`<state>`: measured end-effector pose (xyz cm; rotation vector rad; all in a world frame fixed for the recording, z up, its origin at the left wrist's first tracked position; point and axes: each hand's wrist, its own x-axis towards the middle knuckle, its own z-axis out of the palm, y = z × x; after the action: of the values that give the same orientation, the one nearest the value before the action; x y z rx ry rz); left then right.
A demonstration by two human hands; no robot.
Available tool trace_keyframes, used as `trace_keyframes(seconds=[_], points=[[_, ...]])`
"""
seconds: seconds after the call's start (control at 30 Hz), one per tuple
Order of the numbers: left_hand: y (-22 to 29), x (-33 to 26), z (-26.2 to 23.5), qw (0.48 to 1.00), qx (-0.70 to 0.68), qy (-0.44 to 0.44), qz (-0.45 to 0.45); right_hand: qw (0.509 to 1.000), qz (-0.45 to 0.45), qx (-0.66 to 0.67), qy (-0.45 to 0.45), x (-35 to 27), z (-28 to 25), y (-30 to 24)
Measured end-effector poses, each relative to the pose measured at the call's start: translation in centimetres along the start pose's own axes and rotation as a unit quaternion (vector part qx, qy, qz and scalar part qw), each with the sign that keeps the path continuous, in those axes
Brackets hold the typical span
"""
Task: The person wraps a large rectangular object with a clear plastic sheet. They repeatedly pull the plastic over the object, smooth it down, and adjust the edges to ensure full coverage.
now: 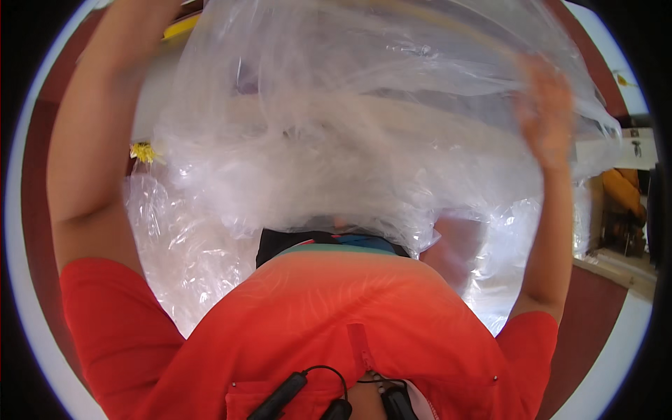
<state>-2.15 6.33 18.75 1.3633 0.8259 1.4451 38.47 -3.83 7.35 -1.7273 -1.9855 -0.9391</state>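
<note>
- Clear plastic sheeting billows up in front of the person's red shirt.
- Right hand, blurred, at its right side; can't tell whether fingers pinch.
- Left hand, fingers included, is out of sight.

Pale flat surface, kind of furniture unclear, mostly covered by loose, wrinkled clear plastic sheeting, a yellow object near its far left, more crumpled plastic heaped lower down, its support hidden
</note>
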Motion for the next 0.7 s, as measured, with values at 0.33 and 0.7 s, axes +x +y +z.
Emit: trace_keyframes(seconds=[0.33,0.7], points=[[-16.3,-1.2,-1.4,0.936,0.352,0.016,0.010,0.461,0.108,0.750,-0.462,-2.1,-3.6,-24.8],[-5.5,-11.6,-5.6,0.866,0.398,-0.302,-0.012,0.524,0.134,0.768,-0.342,-2.5,-2.0,-29.1]])
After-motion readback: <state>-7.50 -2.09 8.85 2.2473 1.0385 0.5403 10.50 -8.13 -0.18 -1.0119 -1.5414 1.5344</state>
